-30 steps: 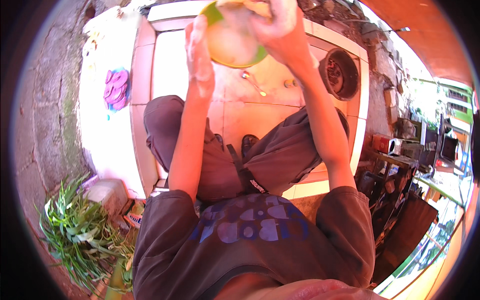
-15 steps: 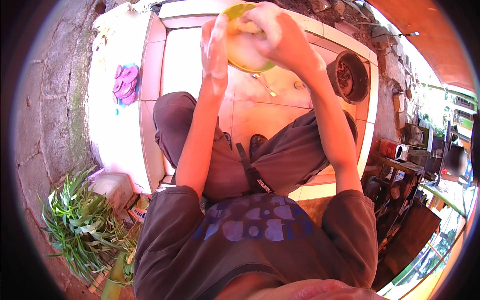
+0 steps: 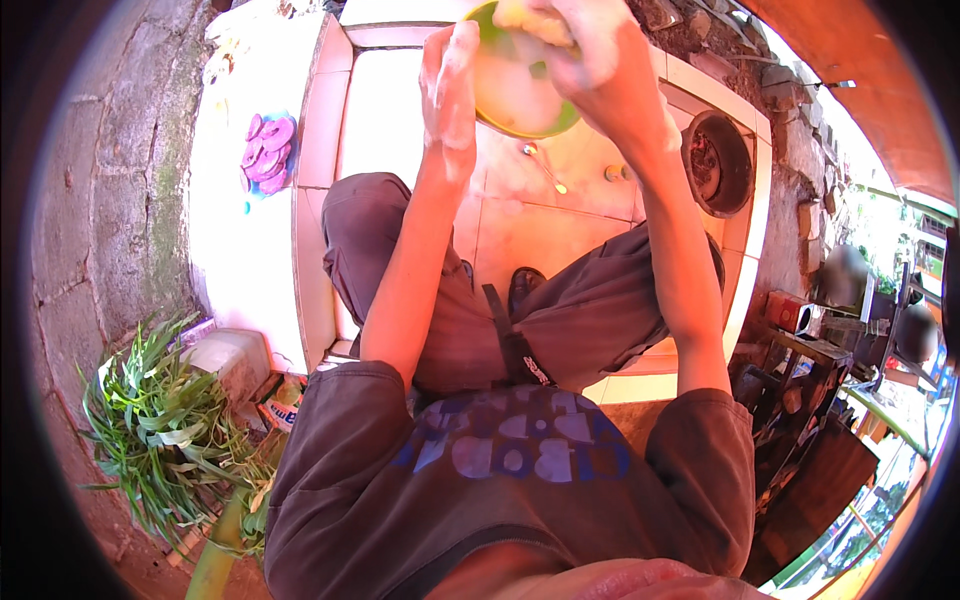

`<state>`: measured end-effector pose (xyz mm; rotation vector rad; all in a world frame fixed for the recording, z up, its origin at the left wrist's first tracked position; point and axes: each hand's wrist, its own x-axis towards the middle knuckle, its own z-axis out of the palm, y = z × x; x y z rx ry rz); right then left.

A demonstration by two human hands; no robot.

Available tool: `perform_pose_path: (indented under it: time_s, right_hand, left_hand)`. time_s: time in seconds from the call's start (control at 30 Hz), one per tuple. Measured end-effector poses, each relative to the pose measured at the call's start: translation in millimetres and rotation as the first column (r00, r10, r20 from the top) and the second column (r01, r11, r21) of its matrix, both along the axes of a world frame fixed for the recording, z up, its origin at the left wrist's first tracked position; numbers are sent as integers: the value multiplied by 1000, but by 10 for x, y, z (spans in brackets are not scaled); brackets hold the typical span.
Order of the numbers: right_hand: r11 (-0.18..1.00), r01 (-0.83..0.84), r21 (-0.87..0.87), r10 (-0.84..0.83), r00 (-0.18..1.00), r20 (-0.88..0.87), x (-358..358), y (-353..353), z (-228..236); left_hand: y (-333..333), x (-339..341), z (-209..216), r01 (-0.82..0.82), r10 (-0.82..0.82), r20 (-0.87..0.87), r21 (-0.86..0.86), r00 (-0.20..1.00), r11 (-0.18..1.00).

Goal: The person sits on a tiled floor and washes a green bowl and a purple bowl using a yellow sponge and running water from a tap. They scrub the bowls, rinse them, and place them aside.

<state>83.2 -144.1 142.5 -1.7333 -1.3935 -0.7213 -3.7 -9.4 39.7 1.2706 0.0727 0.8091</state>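
- A green-rimmed bowl (image 3: 520,95) is held up at the far end of the scene, above a pale tiled floor (image 3: 390,110), its pale, soapy-looking inside turned toward the camera.
- The left hand (image 3: 450,80) is pressed flat against the bowl's left edge, fingers stretched up along the rim; the bowl is being steadied from that side.
- The right hand (image 3: 590,55) is curled over the bowl's upper right part and is covered in whitish foam; a yellowish lump (image 3: 530,15), perhaps a sponge, is seen at its fingertips, though a firm grasp on it cannot be told.
- Just below the bowl, a thin spoon-like utensil (image 3: 545,170) is seen lying on the wet tiles.
- To the right, a dark round pot (image 3: 718,160) is set near the tiled edge.
- On the far left, a pair of purple sandals (image 3: 265,150) is lying on the bright concrete.
- Nearer, the person's bent knees in dark trousers (image 3: 580,310) are spread below the arms.
- At the near left, a bunch of green leaves (image 3: 150,440) is seen beside a stone wall.
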Motion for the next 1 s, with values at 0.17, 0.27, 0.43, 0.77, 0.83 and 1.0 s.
perform_pose_path:
  time_s: [0.17,0.27,0.43,0.77,0.83,1.0]
  right_hand:
    - [982,-67,-178,35,983,-178,-24,-22,-96]
    - [981,-69,-179,36,982,-183,9,-12,-166]
    - [955,-93,-283,21,968,-250,20,-33,-292]
    - [861,-191,-472,-83,861,-501,38,-10,-596]
    - [893,-233,-384,-32,819,-573,23,1,-637]
    - [851,-490,-189,40,419,-907,102,-57,-706]
  left_hand:
    - [-41,-44,34,17,-60,-274,-155,960,988]
    - [-35,-72,45,24,-28,-142,-31,989,999]
    - [-34,-42,25,-5,-25,-233,-128,972,992]
    - [-48,-70,68,62,-109,-216,-212,970,975]
    - [-39,-79,60,98,-148,-202,-237,968,967]
    - [-20,-100,-31,103,-137,-244,-146,960,984]
